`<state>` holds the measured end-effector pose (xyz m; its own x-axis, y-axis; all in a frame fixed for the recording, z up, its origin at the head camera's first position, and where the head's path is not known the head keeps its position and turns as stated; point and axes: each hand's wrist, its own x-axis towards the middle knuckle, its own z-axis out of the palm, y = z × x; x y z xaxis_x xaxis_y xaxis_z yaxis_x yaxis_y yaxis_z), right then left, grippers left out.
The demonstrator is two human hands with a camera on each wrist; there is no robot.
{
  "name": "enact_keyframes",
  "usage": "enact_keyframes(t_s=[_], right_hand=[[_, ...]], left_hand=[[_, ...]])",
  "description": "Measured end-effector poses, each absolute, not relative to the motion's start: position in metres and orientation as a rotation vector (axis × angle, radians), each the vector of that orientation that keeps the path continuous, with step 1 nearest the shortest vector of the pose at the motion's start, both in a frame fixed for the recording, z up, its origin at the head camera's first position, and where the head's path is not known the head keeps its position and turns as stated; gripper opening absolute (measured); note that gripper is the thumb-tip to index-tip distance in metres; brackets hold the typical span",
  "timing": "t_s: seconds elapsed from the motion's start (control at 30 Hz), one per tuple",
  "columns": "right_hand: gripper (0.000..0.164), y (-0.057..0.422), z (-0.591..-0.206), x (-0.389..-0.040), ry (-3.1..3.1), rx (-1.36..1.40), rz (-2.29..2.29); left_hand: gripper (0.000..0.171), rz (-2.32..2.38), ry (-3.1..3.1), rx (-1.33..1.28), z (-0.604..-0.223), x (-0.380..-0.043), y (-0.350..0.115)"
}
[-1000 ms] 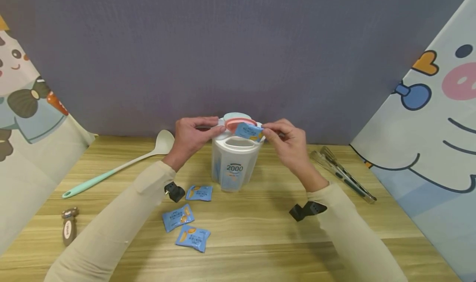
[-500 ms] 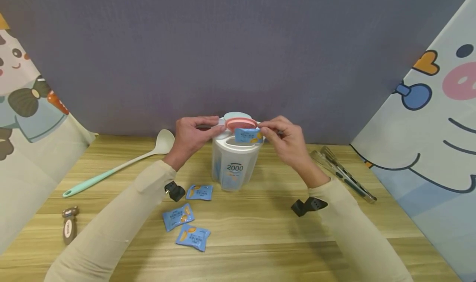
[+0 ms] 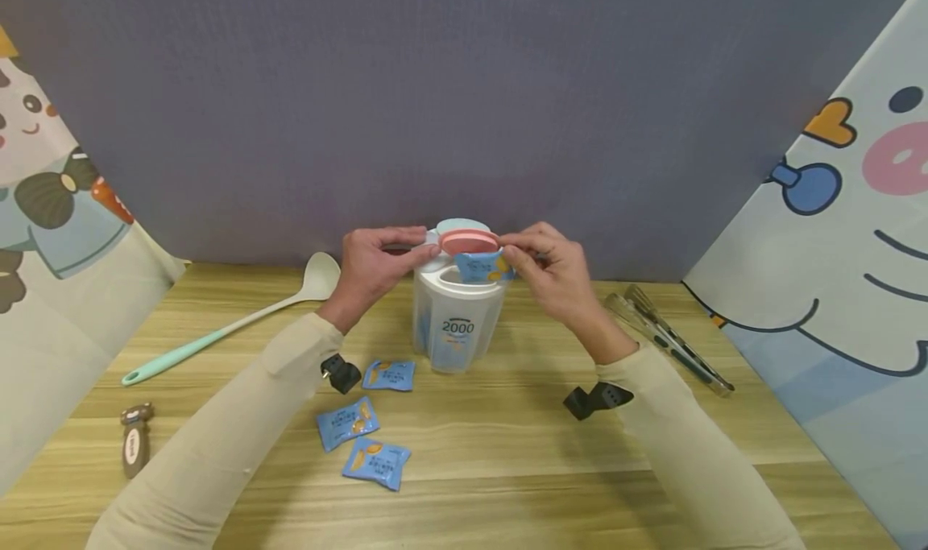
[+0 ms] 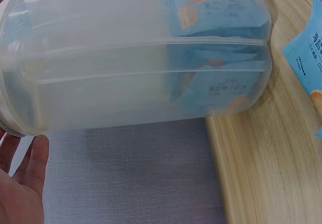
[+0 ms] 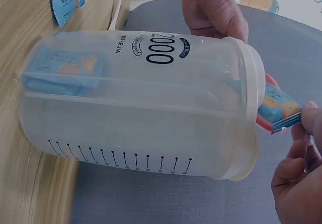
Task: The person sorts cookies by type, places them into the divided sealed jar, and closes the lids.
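Observation:
A translucent storage container (image 3: pixel 458 349) marked 2000 stands on the table, a flip cap with a pink inner ring (image 3: pixel 471 246) raised on its white lid. My left hand (image 3: pixel 371 268) holds the lid's left side, thumb in front and fingers towards the back. Between thumb and fingertips my right hand (image 3: pixel 554 272) pinches the right end of a blue snack packet (image 3: pixel 478 268); its other end dips into the lid opening, as the right wrist view also shows. Several similar packets (image 4: pixel 224 85) lie at the container's bottom. Three more packets (image 3: pixel 348 425) rest on the table, front left of it.
To the left lie a ladle (image 3: pixel 225 330) with a mint handle and a small brown bear-shaped item (image 3: pixel 134 441). Metal tongs (image 3: pixel 670 341) lie at the right. A grey partition (image 3: pixel 464 115) rises close behind the container, with printed panels on both sides.
My right hand has shifted left and slightly down, bringing the packet from above the lid into its opening. The left hand and the container have stayed put.

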<state>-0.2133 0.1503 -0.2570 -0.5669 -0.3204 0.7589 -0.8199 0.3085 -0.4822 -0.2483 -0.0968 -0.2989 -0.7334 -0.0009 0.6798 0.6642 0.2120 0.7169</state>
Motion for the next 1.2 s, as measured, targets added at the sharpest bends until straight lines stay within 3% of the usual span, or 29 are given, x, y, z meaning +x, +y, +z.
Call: enact_keyframes(t_s=[0.37,0.63,0.87,1.2], right_hand=[[0.011,0.150,-0.261,-0.224,-2.036,1.016,1.221],[0.009,0.142,-0.244,-0.197,-2.091,1.058,1.195],[0.012,0.149,-0.248,-0.197,-2.081,1.123,1.239],[0.013,0.149,-0.259,-0.210,-1.982,0.875,1.358]], left_hand=[[0.025,-1.570,-1.944,-0.608,-0.298,-0.248,-0.096],[0.024,-1.542,-1.952,-0.608,-0.298,-0.247,-0.096],[0.023,-1.552,-1.955,-0.612,-0.292,-0.240,-0.094],[0.025,-1.576,-1.963,-0.593,-0.299,-0.247,-0.097]])
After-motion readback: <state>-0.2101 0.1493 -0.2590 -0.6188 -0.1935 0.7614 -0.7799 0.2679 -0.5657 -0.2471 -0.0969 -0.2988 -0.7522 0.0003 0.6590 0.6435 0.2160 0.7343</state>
